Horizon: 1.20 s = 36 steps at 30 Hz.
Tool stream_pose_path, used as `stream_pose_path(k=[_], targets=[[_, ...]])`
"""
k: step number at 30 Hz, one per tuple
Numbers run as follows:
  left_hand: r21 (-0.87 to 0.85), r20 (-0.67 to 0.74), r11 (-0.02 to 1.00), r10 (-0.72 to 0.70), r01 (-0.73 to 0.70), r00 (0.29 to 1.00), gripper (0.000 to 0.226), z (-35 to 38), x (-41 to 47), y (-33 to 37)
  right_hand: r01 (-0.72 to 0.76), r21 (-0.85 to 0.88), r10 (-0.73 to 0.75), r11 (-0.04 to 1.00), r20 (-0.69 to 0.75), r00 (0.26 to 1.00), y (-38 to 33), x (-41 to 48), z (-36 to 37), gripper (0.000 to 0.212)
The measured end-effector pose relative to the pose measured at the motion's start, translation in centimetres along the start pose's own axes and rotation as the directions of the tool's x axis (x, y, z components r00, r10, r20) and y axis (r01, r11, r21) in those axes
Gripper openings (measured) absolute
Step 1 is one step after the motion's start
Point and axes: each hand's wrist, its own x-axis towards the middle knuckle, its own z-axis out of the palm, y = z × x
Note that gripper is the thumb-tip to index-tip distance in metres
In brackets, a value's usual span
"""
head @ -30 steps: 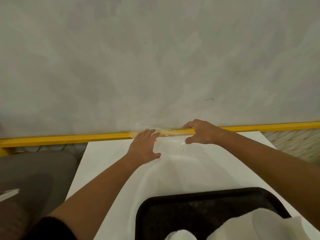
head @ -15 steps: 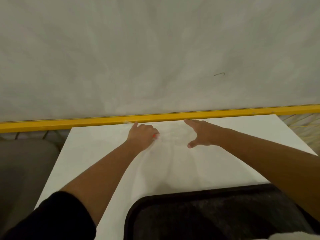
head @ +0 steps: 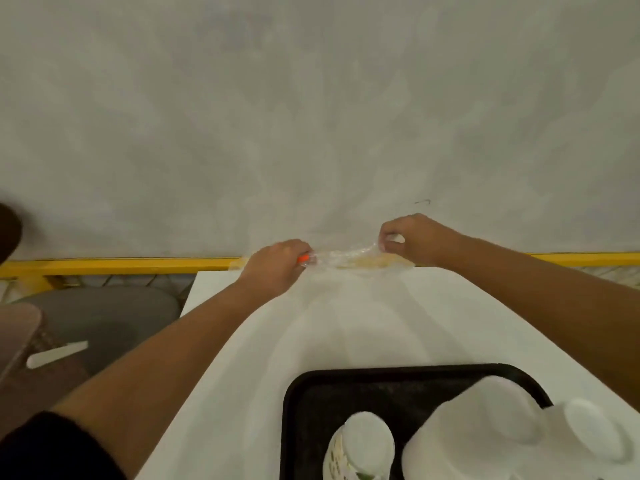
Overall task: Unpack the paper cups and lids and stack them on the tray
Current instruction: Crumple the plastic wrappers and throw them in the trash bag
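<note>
A clear plastic wrapper (head: 349, 259) is stretched between my two hands at the far edge of the white table (head: 363, 323). My left hand (head: 277, 265) grips its left end, where a small orange bit shows. My right hand (head: 412, 239) pinches its right end, slightly raised. At the bottom right sits a black tray (head: 311, 403). On it stand an upside-down stack of printed paper cups (head: 360, 445) and stacks of white lids (head: 485, 431), with another white stack (head: 592, 434) at the right.
A grey wall fills the background, with a yellow rail (head: 121, 264) along its base behind the table. A grey chair seat (head: 104, 317) stands left of the table, with a small white strip (head: 57, 354) lying on it.
Both hands went from lying flat on the wrapper to gripping its ends and pulling it taut. The view has tilted down, so the cups and lids on the tray show again.
</note>
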Motion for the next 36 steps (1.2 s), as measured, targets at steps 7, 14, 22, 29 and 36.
stream_pose_path(k=[7,14,22,29,36], targets=[[-0.258,0.184,0.948,-0.144,0.189,0.972,0.025,-8.1,-6.9,0.9,0.010,0.147,0.017,0.989,-0.177,0.984,-8.5,-4.8,-4.2,0.018],[-0.621,0.354,0.713,-0.115,0.326,0.928,0.040,-13.5,-15.3,1.6,0.136,0.427,-0.025,0.894,-0.255,0.967,-17.7,-10.1,-5.7,0.011],[-0.749,0.378,0.519,-0.176,0.412,0.909,0.007,-15.1,-26.7,0.2,0.165,0.692,0.018,0.703,-0.249,0.968,-25.6,-17.0,-0.2,0.012],[-0.902,0.412,-0.016,-0.331,0.432,0.849,0.025,-16.7,-36.4,-1.1,0.147,0.688,0.042,0.710,-0.251,0.967,-34.1,-23.1,6.6,0.020],[-0.871,0.484,-0.126,-0.056,0.475,0.873,0.032,-19.1,-46.0,-4.7,-0.031,0.890,0.140,0.455,-0.037,0.989,-43.1,-27.7,13.0,0.019]])
